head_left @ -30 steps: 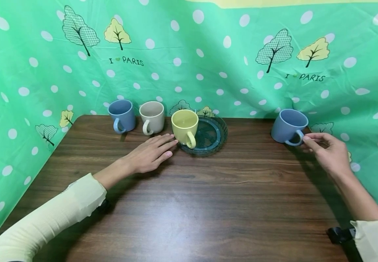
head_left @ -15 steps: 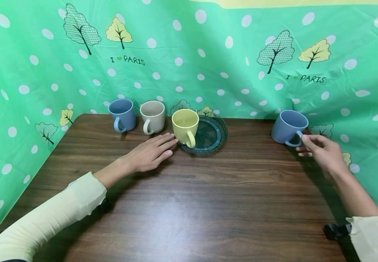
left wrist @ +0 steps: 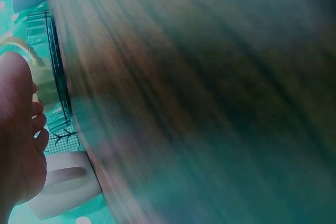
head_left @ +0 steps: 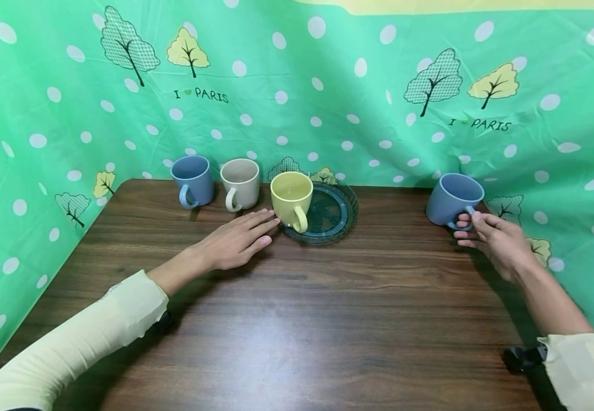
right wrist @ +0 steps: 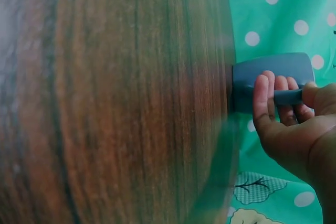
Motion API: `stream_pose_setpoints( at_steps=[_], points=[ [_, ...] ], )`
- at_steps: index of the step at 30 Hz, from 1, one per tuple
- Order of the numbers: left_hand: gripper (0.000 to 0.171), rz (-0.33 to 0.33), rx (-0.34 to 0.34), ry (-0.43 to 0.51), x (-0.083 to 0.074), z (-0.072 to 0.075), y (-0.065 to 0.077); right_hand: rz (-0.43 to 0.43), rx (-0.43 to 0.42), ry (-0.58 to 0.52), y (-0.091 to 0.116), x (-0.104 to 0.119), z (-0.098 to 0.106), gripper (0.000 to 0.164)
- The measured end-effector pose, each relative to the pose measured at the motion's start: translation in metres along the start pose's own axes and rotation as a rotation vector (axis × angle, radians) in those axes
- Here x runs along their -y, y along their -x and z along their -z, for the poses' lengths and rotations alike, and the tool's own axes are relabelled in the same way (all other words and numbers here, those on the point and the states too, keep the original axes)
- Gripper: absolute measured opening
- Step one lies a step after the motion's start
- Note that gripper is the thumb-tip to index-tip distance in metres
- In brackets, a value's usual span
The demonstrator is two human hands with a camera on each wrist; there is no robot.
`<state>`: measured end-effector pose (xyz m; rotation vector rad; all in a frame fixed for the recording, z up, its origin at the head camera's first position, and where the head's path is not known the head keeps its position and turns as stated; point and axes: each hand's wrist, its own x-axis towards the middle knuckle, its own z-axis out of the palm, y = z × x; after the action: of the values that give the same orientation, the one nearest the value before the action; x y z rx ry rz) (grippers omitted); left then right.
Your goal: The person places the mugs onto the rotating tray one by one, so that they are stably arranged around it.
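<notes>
At the right back of the table, my right hand [head_left: 505, 245] holds the handle of a blue mug [head_left: 448, 200]. Its thumb lies on top of the handle and its fingers curl through and under it, as the right wrist view shows on the mug [right wrist: 249, 72]. The mug stands upright on the wood. My left hand [head_left: 232, 242] lies with straight fingers, palm down, its fingertips right at the base of a yellow mug [head_left: 288, 197]. That mug stands upright at the left part of a dark clear glass plate [head_left: 350, 214].
Left of the plate stand a light grey mug [head_left: 245, 180] and another blue mug [head_left: 196, 180], handles facing me. A green patterned cloth [head_left: 328, 80] hangs behind the wooden table [head_left: 328, 319] and along its sides.
My right hand has moved left and closer to the blue mug, its fingers now curled through the handle instead of only touching it. The left hand and the other mugs have stayed put.
</notes>
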<state>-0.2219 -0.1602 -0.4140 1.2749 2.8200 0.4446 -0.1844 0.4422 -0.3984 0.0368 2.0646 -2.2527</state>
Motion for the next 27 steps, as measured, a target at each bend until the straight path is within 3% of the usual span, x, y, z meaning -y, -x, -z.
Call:
stream_pose_setpoints(
  at_steps=[12,27],
  points=[
    [0.059,0.002,0.000,-0.002,-0.0006,0.0002,-0.0004,-0.019,0.010,-0.112,0.0011,0.0029,-0.0001,0.025],
    [0.059,0.007,0.003,0.003,0.0014,0.0000,-0.0026,0.041,0.001,-0.205,-0.0027,-0.0036,0.0035,0.023]
  ],
)
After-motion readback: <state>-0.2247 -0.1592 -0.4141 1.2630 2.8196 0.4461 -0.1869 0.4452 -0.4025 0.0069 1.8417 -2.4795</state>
